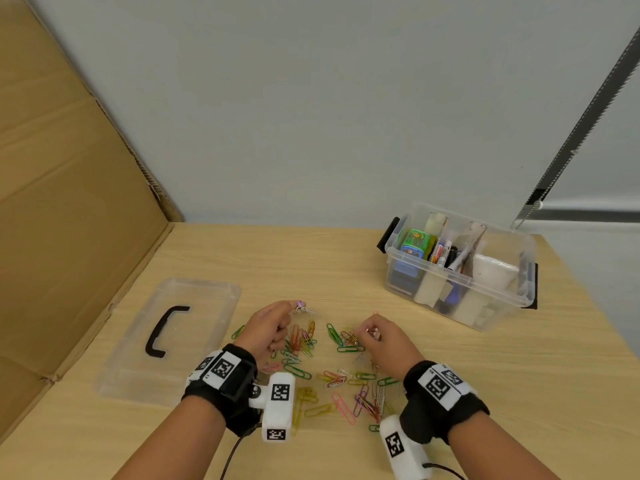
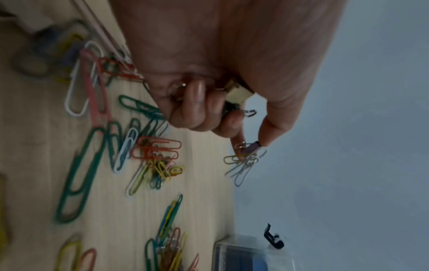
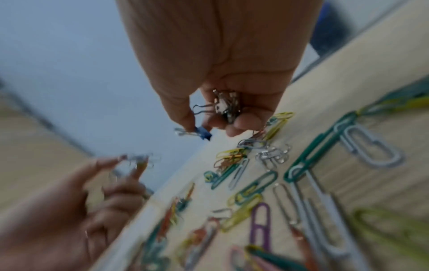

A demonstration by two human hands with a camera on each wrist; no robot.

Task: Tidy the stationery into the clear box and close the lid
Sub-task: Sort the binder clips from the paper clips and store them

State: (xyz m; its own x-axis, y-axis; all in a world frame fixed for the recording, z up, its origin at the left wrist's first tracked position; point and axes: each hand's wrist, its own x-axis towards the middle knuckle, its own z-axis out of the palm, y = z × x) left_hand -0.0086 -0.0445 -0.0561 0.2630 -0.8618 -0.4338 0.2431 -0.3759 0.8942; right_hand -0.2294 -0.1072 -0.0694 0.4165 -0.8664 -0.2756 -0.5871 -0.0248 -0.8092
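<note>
Several coloured paper clips [image 1: 332, 372] lie scattered on the wooden table in front of me. My left hand [image 1: 273, 327] hovers over them and pinches a small purple binder clip with a tangle of silvery paper clips [image 2: 246, 161] hanging from it; more clips sit in its curled palm. My right hand [image 1: 381, 337] pinches a small blue binder clip [image 3: 202, 133] between thumb and forefinger, with metal clips [image 3: 226, 106] bunched in its palm. The clear box [image 1: 457, 268] stands open at the back right, holding stationery. Its lid [image 1: 166, 334] with a black handle lies flat at the left.
A brown cardboard panel [image 1: 69, 202] stands along the table's left side. A grey wall runs behind the table. The box has black latches [image 1: 389, 235] at both ends. Bare table [image 1: 519, 375] shows in front of the box and to my right.
</note>
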